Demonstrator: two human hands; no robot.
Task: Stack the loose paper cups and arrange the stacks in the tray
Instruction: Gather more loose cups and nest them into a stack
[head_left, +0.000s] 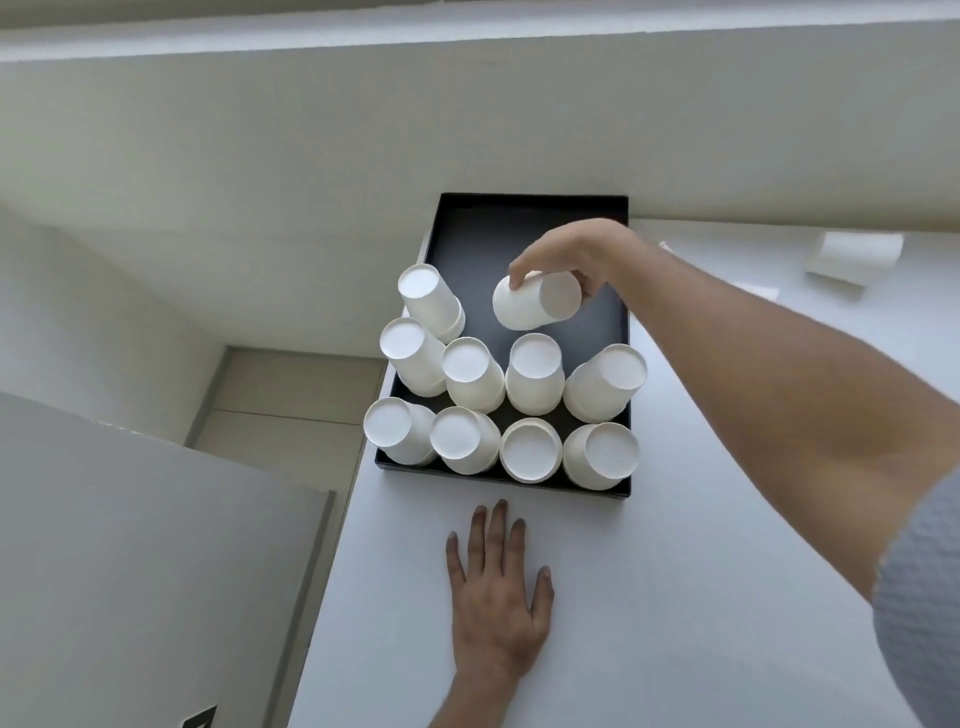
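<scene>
A black tray (524, 218) sits on the white table against the wall. Several stacks of white paper cups stand upside down in its near half, among them one at the far left (428, 301) and one at the near right (602, 454). My right hand (571, 257) reaches over the tray and grips a tilted white cup stack (535, 304) from above, held over the bare far part of the tray. My left hand (496, 587) lies flat on the table, fingers straight, just in front of the tray.
A white folded paper piece (854, 257) lies on the table at the far right. The table's left edge runs beside the tray, with a floor drop and a grey panel (130, 545) to the left. A wall backs the tray.
</scene>
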